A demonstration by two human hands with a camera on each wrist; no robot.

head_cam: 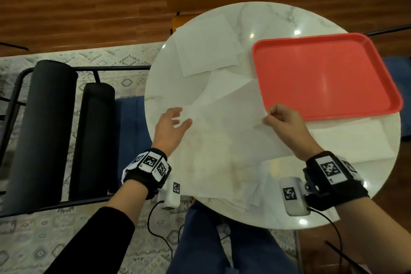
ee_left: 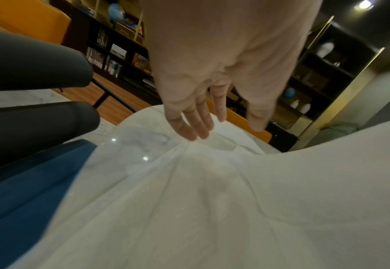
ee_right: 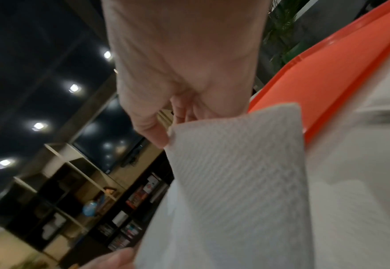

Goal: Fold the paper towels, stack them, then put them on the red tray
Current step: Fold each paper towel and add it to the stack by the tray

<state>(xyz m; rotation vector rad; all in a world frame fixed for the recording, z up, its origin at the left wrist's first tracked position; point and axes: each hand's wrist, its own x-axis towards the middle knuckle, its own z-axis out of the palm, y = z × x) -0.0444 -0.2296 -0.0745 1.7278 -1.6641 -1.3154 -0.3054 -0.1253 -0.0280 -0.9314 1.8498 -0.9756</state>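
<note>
Marble table is holding unfolded paper towels beside the bare red tray (folding barely begun): right hand is pinching one towel; left hand is reaching, fingers spread.

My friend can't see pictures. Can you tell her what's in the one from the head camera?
The right hand pinches a corner of a white paper towel lifted over a round marble table, while the open left hand reaches for its other side. An empty red tray sits nearby.
</note>
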